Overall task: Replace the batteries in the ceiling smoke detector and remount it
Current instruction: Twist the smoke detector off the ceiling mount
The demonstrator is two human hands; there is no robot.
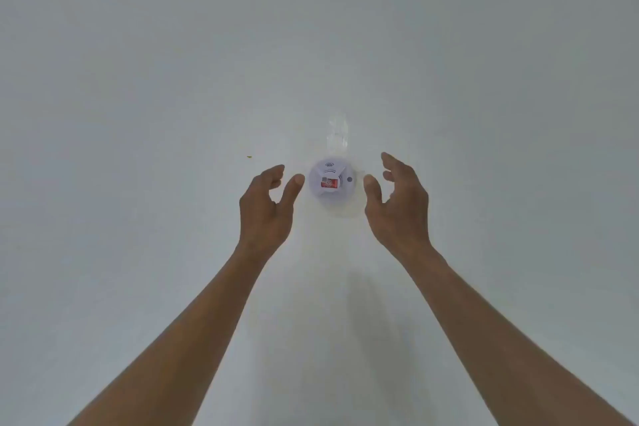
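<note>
A round white smoke detector sits on the white ceiling, with a red label in its middle and a small grey button on its right side. Both my arms reach up toward it. My left hand is just left of the detector, fingers loosely curved, thumb tip close to its edge and apart from it. My right hand is just right of it, fingers spread and relaxed, also apart from it. Neither hand holds anything.
A patch of shiny clear tape or residue marks the ceiling just beyond the detector. A tiny dark speck lies to the left. My arms cast a faint shadow on the ceiling below the detector.
</note>
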